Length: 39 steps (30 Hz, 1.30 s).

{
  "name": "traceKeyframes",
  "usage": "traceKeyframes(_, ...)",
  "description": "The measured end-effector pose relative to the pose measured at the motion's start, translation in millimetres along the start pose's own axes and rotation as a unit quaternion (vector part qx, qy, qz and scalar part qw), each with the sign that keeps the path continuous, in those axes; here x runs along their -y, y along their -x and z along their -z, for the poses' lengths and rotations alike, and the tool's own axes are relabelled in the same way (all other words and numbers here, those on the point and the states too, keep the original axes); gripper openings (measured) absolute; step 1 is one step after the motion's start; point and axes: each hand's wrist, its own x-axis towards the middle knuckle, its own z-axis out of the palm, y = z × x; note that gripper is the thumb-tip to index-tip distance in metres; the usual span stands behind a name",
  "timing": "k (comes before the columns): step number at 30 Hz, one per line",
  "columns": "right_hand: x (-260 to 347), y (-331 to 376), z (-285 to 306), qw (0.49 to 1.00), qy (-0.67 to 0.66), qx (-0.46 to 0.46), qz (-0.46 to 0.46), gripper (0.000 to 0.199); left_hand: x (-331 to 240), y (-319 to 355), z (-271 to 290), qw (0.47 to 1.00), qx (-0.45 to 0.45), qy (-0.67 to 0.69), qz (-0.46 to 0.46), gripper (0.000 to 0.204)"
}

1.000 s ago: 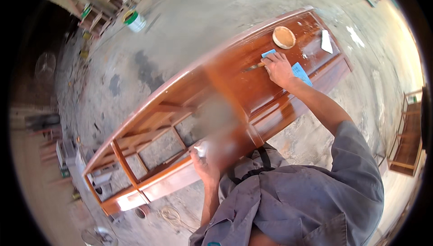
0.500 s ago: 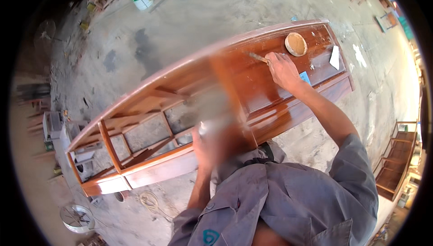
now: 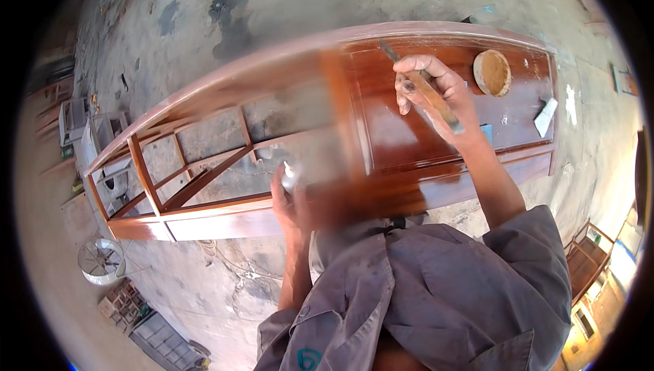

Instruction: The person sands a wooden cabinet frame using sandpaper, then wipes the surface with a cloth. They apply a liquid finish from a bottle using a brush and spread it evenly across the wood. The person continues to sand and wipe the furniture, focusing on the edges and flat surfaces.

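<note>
My right hand (image 3: 436, 92) is above the brown panel (image 3: 388, 136) of a long wooden furniture piece. Its fingers are closed around a flat wooden-handled tool (image 3: 436, 104), which has a narrow dark end and a greyish end near my wrist. Lower down, my left hand (image 3: 289, 201) grips a small bottle with a white nozzle (image 3: 288, 168) beside the open slatted section; a blur hides much of the bottle. A round tan bowl (image 3: 485, 75) rests on the panel right of my right hand. Nearby lie a white piece (image 3: 545, 118) and a blue piece (image 3: 486, 131).
The furniture's curved far rail (image 3: 225, 75) spans the view, with an open frame of slats (image 3: 204, 184) at left. A round wire-guarded fan (image 3: 102, 261) stands on the concrete floor at lower left. Another wooden frame (image 3: 587, 259) is at the right.
My right hand has lifted and turned, tilting the tool so its wooden handle shows lengthwise. The view has shifted. My left hand still holds the bottle, its white nozzle now clearer.
</note>
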Motion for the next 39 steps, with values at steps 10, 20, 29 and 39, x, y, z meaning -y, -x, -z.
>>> traceKeyframes(10,-41,-35,-8,0.992,0.024,-0.109,-0.058,0.027,-26,12,-22,0.995,-0.024,0.032,0.092,0.042)
traceKeyframes(20,-82,-10,-30,0.977,0.042,-0.087,-0.191,0.023,-31,7,-22,0.998,-0.017,-0.004,0.063,0.039)
traceKeyframes(29,-98,-7,-37,0.986,0.012,-0.063,-0.155,0.026,-44,2,-19,0.994,-0.013,-0.011,0.108,0.042)
traceKeyframes(39,-104,-13,-41,0.986,-0.002,-0.051,-0.157,0.026,-41,-4,-15,0.991,-0.016,-0.008,0.134,0.043)
